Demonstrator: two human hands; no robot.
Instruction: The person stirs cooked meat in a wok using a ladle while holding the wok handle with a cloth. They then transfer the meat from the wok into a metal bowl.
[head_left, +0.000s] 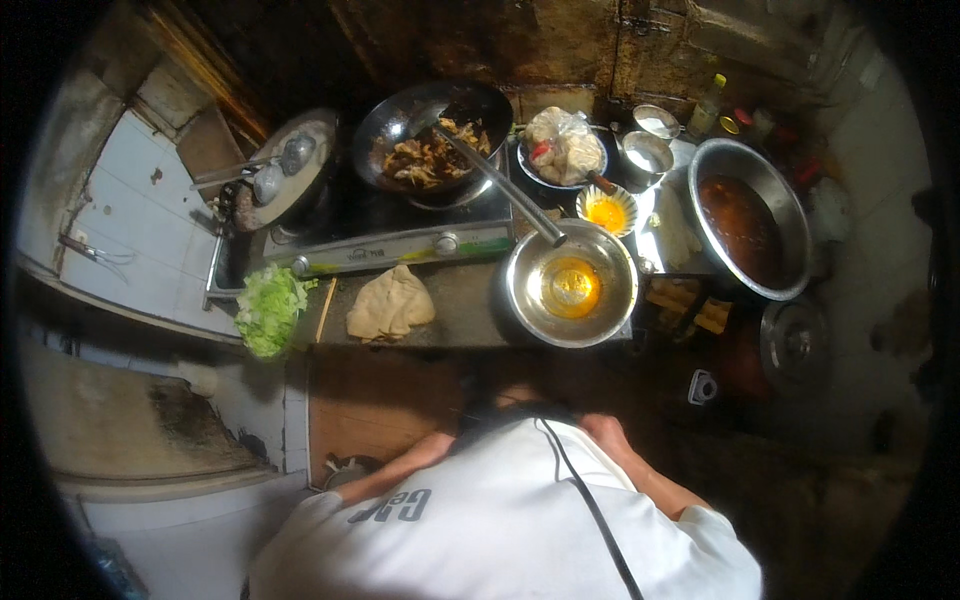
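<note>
Both hands are low in front of my body, below the counter edge. The end of my left hand (441, 444) disappears behind dark material. My right hand (602, 430) shows its back, with the fingers hidden. Before me, a steel mixing bowl (531, 306) holds yellow-orange liquid. A metal-handled cooking utensil (504, 186) leans from the wok (377, 126), its handle end over the bowl's far rim. Browned food pieces (421, 161) lie in the wok. A folded tan cloth (390, 304) and chopped green leaves (271, 311) are on the counter, left of the bowl.
A gas stove (390, 253) runs behind the counter. Two ladles (296, 154) rest on a pan at left. Beyond the bowl are a scalloped dish (628, 204) of yellow liquid and a plate (546, 180) with a plastic bag. A large basin (796, 217) holds red-brown liquid.
</note>
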